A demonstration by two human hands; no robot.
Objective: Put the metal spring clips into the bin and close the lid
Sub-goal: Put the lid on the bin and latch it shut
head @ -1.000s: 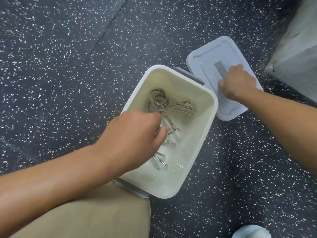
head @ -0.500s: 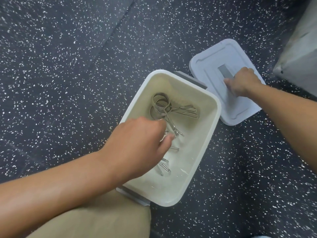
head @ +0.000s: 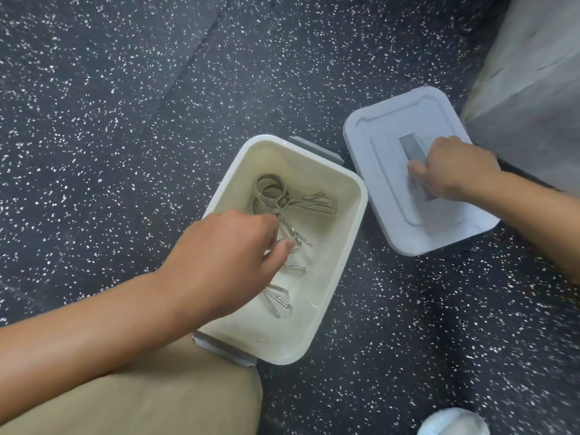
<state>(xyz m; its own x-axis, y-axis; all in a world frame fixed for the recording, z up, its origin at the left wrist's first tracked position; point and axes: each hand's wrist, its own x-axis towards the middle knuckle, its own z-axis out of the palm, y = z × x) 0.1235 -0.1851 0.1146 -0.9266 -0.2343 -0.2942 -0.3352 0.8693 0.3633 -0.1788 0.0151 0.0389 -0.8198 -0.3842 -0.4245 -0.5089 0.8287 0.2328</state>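
The white bin (head: 351,233) stands open on the dark speckled floor. Several metal spring clips (head: 273,193) lie inside it, a coiled one at the far end. My left hand (head: 226,255) reaches down into the bin, fingers bent over one clip whose wire arms stick out below the hand; the grip itself is hidden. The pale grey lid (head: 386,142) lies flat on the floor just right of the bin. My right hand (head: 452,167) is curled around the lid's darker grey handle.
A large grey block (head: 527,73) stands at the upper right, close behind the lid. My knee in khaki trousers (head: 157,397) touches the bin's near end. A white round object (head: 455,422) shows at the bottom edge.
My right hand has slid along the lid's handle and closed around it. My left hand stays in the bin over the same clip. The view has shifted a little.
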